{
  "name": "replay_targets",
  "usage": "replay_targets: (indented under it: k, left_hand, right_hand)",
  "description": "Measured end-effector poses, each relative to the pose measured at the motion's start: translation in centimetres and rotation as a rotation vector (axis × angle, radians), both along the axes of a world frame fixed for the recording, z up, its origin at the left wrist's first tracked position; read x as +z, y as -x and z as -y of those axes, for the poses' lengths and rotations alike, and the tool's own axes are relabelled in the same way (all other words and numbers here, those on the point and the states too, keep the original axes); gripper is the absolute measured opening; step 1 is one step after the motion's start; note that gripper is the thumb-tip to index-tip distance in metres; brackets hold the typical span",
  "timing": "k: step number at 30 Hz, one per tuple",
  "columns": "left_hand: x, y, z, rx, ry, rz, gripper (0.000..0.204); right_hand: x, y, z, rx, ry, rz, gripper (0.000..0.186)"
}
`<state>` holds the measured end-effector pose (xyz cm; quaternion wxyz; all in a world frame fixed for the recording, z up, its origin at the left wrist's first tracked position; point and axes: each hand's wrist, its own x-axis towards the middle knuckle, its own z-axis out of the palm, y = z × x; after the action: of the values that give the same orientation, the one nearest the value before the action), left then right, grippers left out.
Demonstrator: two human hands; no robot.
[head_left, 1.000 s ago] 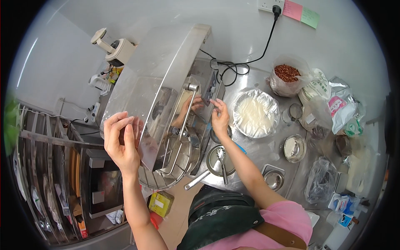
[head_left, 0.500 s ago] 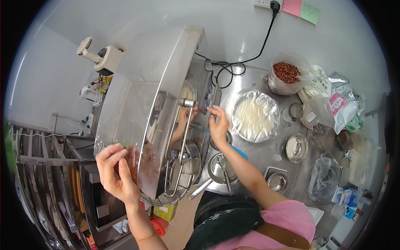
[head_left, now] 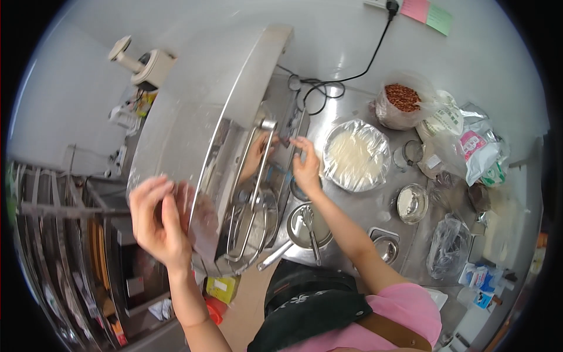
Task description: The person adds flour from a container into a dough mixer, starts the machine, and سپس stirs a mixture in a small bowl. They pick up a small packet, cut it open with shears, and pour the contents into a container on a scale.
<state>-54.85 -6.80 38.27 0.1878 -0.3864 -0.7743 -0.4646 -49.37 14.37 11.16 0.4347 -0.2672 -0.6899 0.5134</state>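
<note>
A large stainless steel mixer (head_left: pixel 249 82) with a wire guard (head_left: pixel 249 220) stands at the left of the metal counter. My left hand (head_left: pixel 159 217) rests its fingertips on the mixer's shiny housing, thumb spread from the fingers. Beside the mixer's control panel (head_left: pixel 298 123), my right hand (head_left: pixel 307 169) is raised with fingers apart; whether a fingertip touches the panel is unclear. Neither hand holds anything. Below my right hand, a saucepan (head_left: pixel 293 237) with a whisk (head_left: pixel 312 237) lying in it sits on the counter. A wide bowl covered in plastic film (head_left: pixel 356 155) stands to the right.
A bag of reddish nuts (head_left: pixel 403 98), a glass jar (head_left: pixel 409 154) and a small bowl of white powder (head_left: pixel 412 203) stand further right, near several plastic packages (head_left: pixel 481 152). A black cord (head_left: pixel 369 70) runs from the wall. A rack (head_left: pixel 76 264) fills the lower left.
The view has shifted slightly, so the mixer and counter things sit a little differently. My left hand stays against the housing, and my right hand stays beside the panel.
</note>
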Motion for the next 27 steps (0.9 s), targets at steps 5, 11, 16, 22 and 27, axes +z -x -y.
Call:
replay_targets:
  k: [5, 11, 16, 22, 27]
  left_hand:
    - [0.2, 0.1, -0.7, -0.046, -0.055, -0.017, 0.01]
    - [0.1, -0.2, -0.8, -0.045, -0.045, -0.09, 0.011]
    - [0.0, 0.3, -0.4, -0.059, -0.048, -0.038, 0.015]
    - [1.6, -2.2, -0.8, 0.101, 0.136, -0.549, 0.021]
    - [-2.7, -11.5, -6.0, -0.314, 0.047, -0.352, 0.034]
  right_hand:
    - [0.1, -3.0, 0.9, 0.095, 0.004, 0.075, 0.049]
    - [-0.1, -7.4, 3.3, 0.182, 0.102, 0.039, 0.046]
    - [-0.1, -11.6, 4.6, 0.231, 0.093, 0.122, 0.037]
    - [-0.4, -17.4, 2.9, 0.12, 0.181, 0.217, 0.027]
    - [-0.9, -21.3, 0.0, -0.027, 0.266, 0.118, 0.02]
